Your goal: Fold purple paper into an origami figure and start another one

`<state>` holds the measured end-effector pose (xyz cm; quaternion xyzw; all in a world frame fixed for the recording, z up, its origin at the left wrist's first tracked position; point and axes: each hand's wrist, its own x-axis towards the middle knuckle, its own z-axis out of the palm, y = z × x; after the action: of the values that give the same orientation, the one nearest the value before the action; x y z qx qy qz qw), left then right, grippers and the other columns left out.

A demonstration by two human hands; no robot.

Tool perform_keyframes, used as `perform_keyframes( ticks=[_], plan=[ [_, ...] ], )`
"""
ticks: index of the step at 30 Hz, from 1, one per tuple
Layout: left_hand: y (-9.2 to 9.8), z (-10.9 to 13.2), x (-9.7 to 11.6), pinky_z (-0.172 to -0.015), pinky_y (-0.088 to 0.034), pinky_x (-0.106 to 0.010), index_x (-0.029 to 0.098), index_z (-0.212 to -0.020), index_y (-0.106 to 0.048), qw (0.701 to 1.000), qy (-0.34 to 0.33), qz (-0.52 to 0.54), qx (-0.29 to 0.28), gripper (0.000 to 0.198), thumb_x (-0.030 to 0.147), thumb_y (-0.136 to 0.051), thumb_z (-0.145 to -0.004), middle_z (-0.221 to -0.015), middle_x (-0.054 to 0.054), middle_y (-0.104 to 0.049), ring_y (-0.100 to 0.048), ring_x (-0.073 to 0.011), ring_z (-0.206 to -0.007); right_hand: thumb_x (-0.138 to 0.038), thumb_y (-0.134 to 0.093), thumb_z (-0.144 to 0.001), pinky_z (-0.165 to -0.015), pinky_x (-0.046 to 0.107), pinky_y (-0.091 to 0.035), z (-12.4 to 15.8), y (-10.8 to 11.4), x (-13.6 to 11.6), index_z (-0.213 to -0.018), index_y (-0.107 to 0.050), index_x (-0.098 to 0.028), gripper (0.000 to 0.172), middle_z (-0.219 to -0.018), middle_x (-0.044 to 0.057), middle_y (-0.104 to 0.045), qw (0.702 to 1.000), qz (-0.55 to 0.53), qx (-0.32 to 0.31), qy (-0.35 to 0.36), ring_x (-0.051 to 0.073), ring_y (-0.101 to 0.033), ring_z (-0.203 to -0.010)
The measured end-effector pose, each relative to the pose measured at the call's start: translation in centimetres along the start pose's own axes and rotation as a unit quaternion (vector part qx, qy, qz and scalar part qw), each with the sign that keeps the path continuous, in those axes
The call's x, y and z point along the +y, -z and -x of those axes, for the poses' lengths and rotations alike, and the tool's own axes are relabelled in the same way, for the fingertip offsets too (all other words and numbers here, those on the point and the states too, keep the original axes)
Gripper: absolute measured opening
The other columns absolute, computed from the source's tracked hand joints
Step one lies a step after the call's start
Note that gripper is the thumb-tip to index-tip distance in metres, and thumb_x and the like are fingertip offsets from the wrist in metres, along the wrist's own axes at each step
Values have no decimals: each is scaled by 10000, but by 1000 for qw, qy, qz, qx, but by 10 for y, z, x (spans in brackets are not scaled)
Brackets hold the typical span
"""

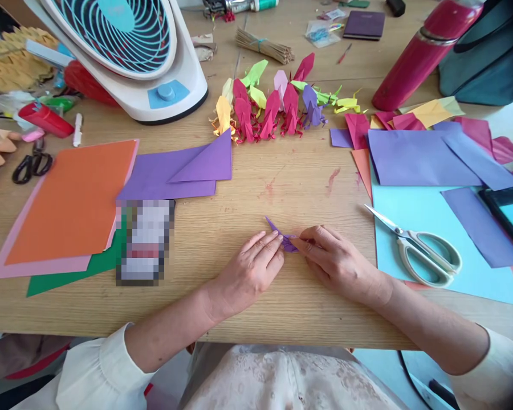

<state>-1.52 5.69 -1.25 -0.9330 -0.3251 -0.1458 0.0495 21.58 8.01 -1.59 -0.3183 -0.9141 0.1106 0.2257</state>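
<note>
A small folded piece of purple paper (289, 244) lies on the wooden table in front of me, with a thin pointed strip sticking up toward the far left. My left hand (256, 265) rests over its left side, fingers pressed together on the paper. From the right, my right hand (336, 262) pinches its other edge between thumb and forefinger. Fingers cover much of the paper, so its full shape is hidden. Beyond the hands stands a cluster of finished origami figures (267, 114) in pink, purple, green, yellow and orange.
White-handled scissors (430, 259) lie on light blue paper (393, 216) at right, near purple sheets (419, 159). Orange paper (72, 205), purple sheets (175, 171) and a blurred phone (147, 242) lie left. A fan (166, 91) and a pink flask (423, 62) stand behind.
</note>
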Motion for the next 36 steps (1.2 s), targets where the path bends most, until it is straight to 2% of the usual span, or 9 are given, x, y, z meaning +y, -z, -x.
perform_keyframes(
  ticks=[9,20,23,26,31,36],
  plan=[
    [2,2,-2,-1111,-485,-386,55,-1234,-597,998,3,28,-50,310,97,-413,-987,-1378,-189,-591,-550,-257,-1314,-123,-425,-986,-729,380,-511,3,-4,2,-1266,-589,-156,327,-1015,116,-606,997,42,-66,11,219,-527,-805],
    [2,-7,8,-1094,-494,-435,48,-1146,-607,999,14,-16,-45,295,59,-365,-978,-1303,-223,-624,-568,-280,-1295,-138,-423,-992,-760,384,-506,2,-1,0,-1224,-624,-158,308,-1065,129,-626,998,35,-48,-2,222,-558,-861],
    [-2,-4,4,-1074,-516,-403,60,-1157,-603,999,27,11,-29,287,43,-389,-967,-1274,-204,-636,-600,-259,-1254,-141,-433,-989,-815,376,-513,-3,-1,-1,-1190,-626,-160,280,-1047,124,-627,998,-36,-12,-49,219,-588,-917],
    [-7,0,-2,-1090,-507,-404,75,-1201,-595,998,29,62,7,275,69,-447,-970,-1270,-165,-646,-597,-241,-1253,-171,-482,-981,-808,345,-514,-12,-3,-3,-1109,-630,-167,195,-982,94,-607,989,-77,5,-127,196,-602,-870],
    [-13,4,-11,-1094,-496,-423,101,-1204,-611,993,28,104,47,273,73,-481,-966,-1279,-128,-660,-588,-213,-1261,-147,-593,-907,-762,304,-486,-27,-6,-11,-922,-617,-160,31,-958,82,-586,977,-36,-34,-206,180,-601,-820],
    [-8,3,-11,-1018,-516,-455,139,-1072,-679,994,33,82,68,226,113,-479,-971,-1233,-118,-682,-582,-240,-1245,-164,-664,-841,-652,254,-412,-35,0,-23,-910,-589,-186,104,-853,31,-629,956,-42,-87,-278,154,-594,-723]
  ],
)
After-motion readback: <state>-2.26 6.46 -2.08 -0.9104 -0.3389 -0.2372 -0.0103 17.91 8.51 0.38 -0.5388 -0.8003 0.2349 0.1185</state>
